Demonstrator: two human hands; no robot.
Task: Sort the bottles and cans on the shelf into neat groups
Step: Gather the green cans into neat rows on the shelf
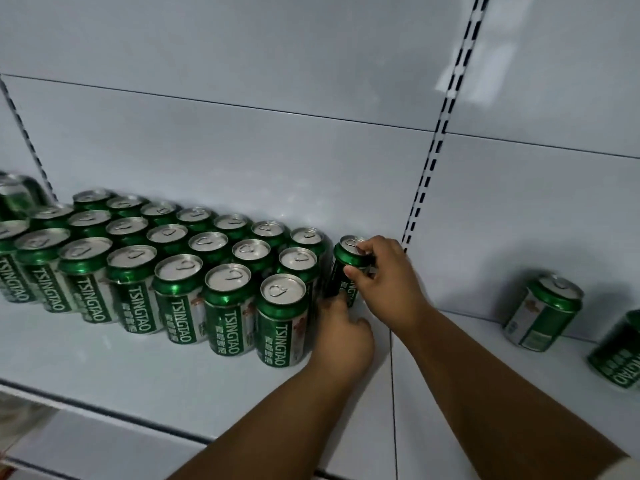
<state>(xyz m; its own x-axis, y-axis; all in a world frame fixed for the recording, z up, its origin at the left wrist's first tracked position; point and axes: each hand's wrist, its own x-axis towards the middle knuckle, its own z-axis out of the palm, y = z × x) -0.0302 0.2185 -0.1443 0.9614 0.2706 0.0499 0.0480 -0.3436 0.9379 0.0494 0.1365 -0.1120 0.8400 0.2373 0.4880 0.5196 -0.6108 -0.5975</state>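
Several green Tsingtao cans [221, 306] stand upright in three neat rows on the white shelf [138, 372]. At the right end of the back row stands one more green can [348, 259], close to the back wall. My right hand [384, 282] grips this can near its top, thumb on the side and fingers over the lid. My left hand [343, 334] reaches in below it, fingertips touching the can's lower part; how its fingers lie is hidden.
Two loose green cans stand on the adjoining shelf section to the right, one [542, 311] tilted near the back wall, another [620, 355] cut off by the frame edge. A slotted upright [436, 133] divides the back panels. Bare shelf lies in front of the rows.
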